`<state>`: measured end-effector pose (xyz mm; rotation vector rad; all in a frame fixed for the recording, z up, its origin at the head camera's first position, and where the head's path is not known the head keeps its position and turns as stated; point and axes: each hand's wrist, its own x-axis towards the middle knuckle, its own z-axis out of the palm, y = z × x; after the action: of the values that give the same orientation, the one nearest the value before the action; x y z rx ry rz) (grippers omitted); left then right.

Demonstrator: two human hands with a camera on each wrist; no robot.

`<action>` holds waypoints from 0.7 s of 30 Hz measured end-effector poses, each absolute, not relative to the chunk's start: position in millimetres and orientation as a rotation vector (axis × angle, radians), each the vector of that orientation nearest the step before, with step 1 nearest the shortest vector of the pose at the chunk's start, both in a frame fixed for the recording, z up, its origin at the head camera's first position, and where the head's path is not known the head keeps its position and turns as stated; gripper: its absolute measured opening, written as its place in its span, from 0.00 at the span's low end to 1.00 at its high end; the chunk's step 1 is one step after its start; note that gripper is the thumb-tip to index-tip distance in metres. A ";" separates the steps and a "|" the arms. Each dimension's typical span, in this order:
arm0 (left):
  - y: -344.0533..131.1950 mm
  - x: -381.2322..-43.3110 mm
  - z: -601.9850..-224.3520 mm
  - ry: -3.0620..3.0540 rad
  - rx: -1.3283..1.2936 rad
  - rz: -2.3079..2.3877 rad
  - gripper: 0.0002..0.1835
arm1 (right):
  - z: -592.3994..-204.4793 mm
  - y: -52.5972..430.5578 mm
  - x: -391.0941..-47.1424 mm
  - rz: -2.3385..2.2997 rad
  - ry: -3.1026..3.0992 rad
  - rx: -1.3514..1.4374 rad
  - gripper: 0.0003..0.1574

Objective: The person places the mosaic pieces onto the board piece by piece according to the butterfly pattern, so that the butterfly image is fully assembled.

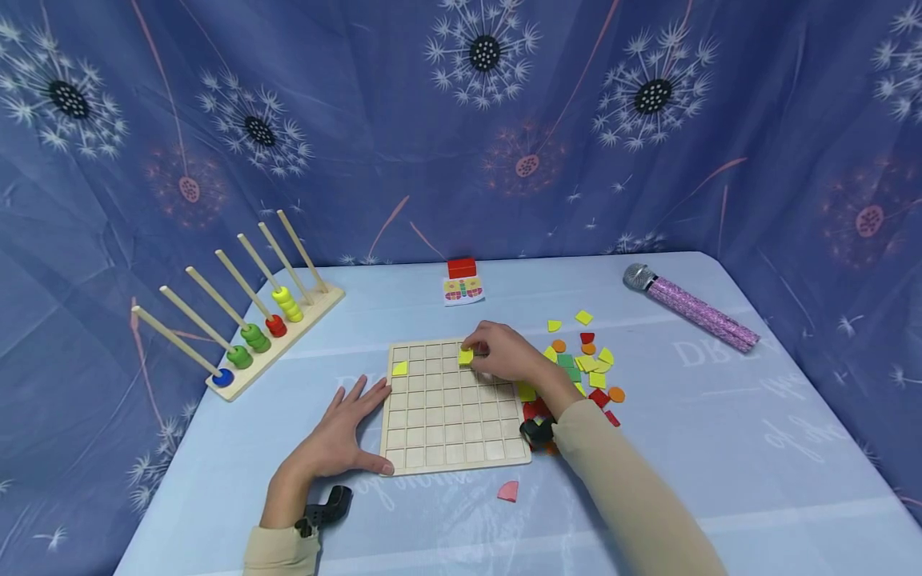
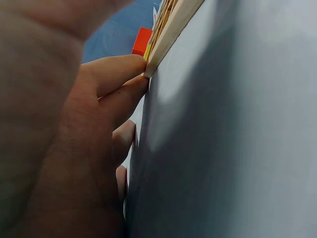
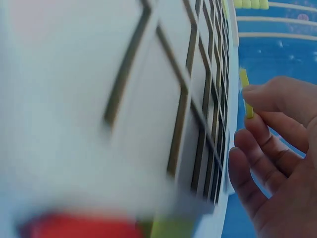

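A wooden grid board (image 1: 454, 416) lies on the table, with one yellow tile (image 1: 399, 369) in a cell near its upper left corner. My left hand (image 1: 333, 438) is spread along the board's left side, fingertips at the edge and thumb at the lower left corner. Over the board's upper right part, my right hand (image 1: 507, 354) pinches a yellow square tile (image 1: 466, 357) between thumb and fingers. In the right wrist view that yellow tile (image 3: 246, 93) is seen edge-on, apart from the grid. Right of the board lie loose yellow, green, red and orange tiles (image 1: 597, 380), partly hidden by my right forearm.
A pink quarter-round piece (image 1: 507, 491) lies below the board. Behind it are a picture card (image 1: 463, 290) and a red block (image 1: 462, 268). A wooden peg rack (image 1: 288, 332) with coloured beads stands at left, and a glittery microphone (image 1: 691, 308) lies at back right.
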<state>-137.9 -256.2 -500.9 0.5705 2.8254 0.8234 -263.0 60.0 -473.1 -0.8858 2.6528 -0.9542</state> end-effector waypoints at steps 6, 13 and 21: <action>-256.7 -138.2 -501.6 2.822 0.542 0.790 0.70 | -475.4 37.3 -262.3 -1.018 2.587 -0.945 0.18; -254.7 -137.2 -500.9 2.825 0.523 0.771 0.68 | -481.2 13.5 -261.0 -1.039 2.562 -0.994 0.18; -252.1 -135.5 -498.8 2.835 0.527 0.760 0.67 | -487.2 -8.0 -259.8 -0.997 2.632 -0.894 0.17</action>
<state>-135.5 -252.1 -498.8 0.5272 2.8346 0.7598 -259.8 -8.0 -487.2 -0.8944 2.6319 -0.9968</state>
